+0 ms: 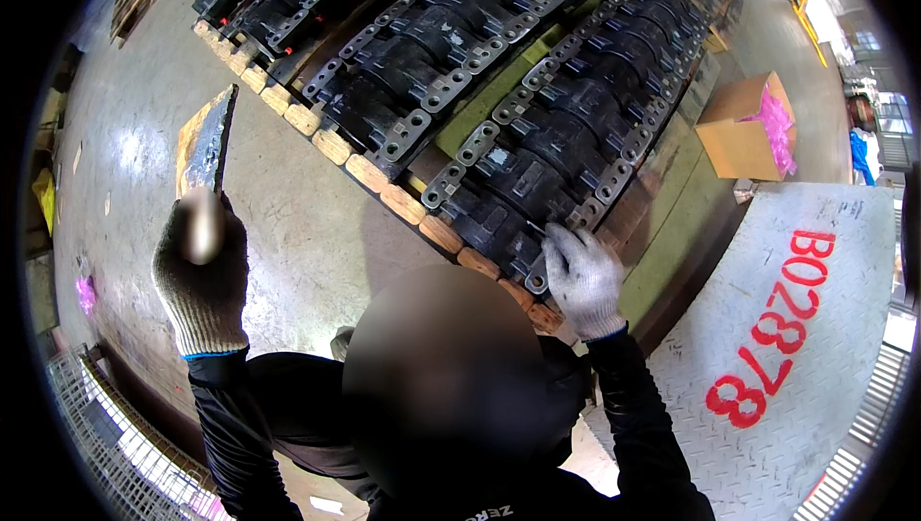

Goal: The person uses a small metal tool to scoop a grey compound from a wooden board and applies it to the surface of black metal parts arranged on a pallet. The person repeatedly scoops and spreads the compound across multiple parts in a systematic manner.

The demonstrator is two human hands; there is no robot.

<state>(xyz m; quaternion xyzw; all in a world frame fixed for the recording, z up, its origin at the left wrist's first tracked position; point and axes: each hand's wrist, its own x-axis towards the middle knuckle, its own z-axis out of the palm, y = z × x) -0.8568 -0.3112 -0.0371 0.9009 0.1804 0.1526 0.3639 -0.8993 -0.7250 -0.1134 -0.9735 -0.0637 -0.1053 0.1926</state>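
Hands (587, 278) reach over grey floor (307, 252) and pallet (366, 174).

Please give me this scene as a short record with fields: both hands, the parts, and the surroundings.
Left hand: gloved, gripping a flat tan-and-grey piece
Right hand: gloved, at the near end of the black castings; thin object beside it, grip unclear
Castings' layout: long rows on wooden pallets
Right side: cardboard box with pink material; grey metal plate, red marking

The castings (587, 110) look like dark, glossy metal, the pallet (367, 175) rough wood, the gloves (587, 283) matt knitted cloth.
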